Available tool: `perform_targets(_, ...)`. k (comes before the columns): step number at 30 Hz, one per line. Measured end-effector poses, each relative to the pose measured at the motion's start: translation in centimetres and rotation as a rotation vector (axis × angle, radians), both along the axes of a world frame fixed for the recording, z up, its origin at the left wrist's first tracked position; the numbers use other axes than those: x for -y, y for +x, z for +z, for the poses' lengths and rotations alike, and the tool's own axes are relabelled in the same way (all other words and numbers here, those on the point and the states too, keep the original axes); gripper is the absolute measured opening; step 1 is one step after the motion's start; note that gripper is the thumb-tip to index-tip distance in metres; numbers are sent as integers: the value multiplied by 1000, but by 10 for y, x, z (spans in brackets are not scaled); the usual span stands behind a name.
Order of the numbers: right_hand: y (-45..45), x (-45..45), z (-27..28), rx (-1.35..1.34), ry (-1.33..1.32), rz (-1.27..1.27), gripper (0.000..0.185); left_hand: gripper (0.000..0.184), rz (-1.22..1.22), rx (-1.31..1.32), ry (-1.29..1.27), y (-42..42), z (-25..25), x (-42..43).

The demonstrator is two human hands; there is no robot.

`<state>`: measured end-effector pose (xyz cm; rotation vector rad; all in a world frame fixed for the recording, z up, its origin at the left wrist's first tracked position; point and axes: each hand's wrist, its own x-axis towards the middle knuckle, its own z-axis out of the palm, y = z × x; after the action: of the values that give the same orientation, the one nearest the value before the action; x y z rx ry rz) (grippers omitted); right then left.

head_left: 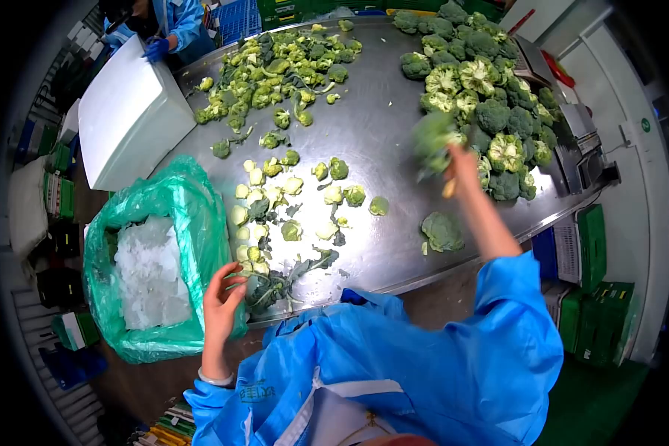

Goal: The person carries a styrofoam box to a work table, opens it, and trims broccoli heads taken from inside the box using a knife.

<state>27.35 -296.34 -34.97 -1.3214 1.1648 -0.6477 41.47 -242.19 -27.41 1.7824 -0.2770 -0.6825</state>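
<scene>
My right hand (462, 169) is closed at the near side of the broccoli pile (492, 115). A motion-blurred broccoli head (434, 140) is at its fingers, and a short yellow-handled tool (449, 188) sticks out below the palm; its other end is smeared. My left hand (221, 295) holds nothing, fingers bent and apart, between the green plastic bag (219, 249) and some trimmed broccoli leaves (271, 286). One broccoli head (442, 231) lies alone near the table's front edge. Cut broccoli pieces (291, 230), several with pale stem ends up, are scattered at centre left.
The metal table (379, 141) carries a heap of smaller broccoli florets (275, 70) at the back. Crushed ice (152, 271) fills the bag-lined container at left. Beside it, a co-worker in blue (178, 26) touches a large white box (130, 111). Green crates (602, 320) stand at right.
</scene>
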Motion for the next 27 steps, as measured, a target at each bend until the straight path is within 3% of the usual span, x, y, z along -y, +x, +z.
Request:
perform_targets(3, -10, 152, 17, -97, -275, -173, 44, 39, -5, 7, 25, 1, -3, -11)
perform_targets(5, -14, 220, 34, 117, -201, -225, 54, 38, 19, 10, 43, 6, 1, -19)
perform_targets(6, -14, 223, 57, -89, -231, -193, 58, 36, 16, 63, 24, 7, 2, -24)
perform_targets(7, -8, 257, 40, 13, -258, -161, 52, 34, 37, 80, 5, 10, 6, -31)
perform_targets(10, 35, 156, 57, 228, -252, 57, 28, 32, 230, 173, 7, 24, 15, -65)
perform_targets(11, 45, 142, 30, 283, -207, 175, 26, 31, 316, 206, -47, 34, 7, -84)
perform_targets(13, 63, 47, 15, 163, -209, 357, 28, 27, 415, 291, 7, 60, -2, -130)
perform_targets(15, 79, -37, -14, 45, -158, 457, 21, 29, 457, 391, 326, 93, -20, -189)
perform_targets(17, 75, -95, -46, -37, -151, 671, 18, 31, 393, 501, 705, 125, -36, -238)
perform_targets(19, 77, -170, -37, -57, -79, 778, 18, 36, 273, 572, 1038, 158, -58, -286)
perform_targets(22, 81, -243, -26, -109, 49, 871, 18, 42, 329, 711, 983, 218, -84, -312)
perform_targets(25, 90, -286, -24, -110, 136, 928, 19, 40, 46, 1187, 790, 281, -80, -300)
perform_targets(27, 97, -312, -21, -124, 181, 955, 19, 39, -141, 1225, 955, 317, -68, -300)
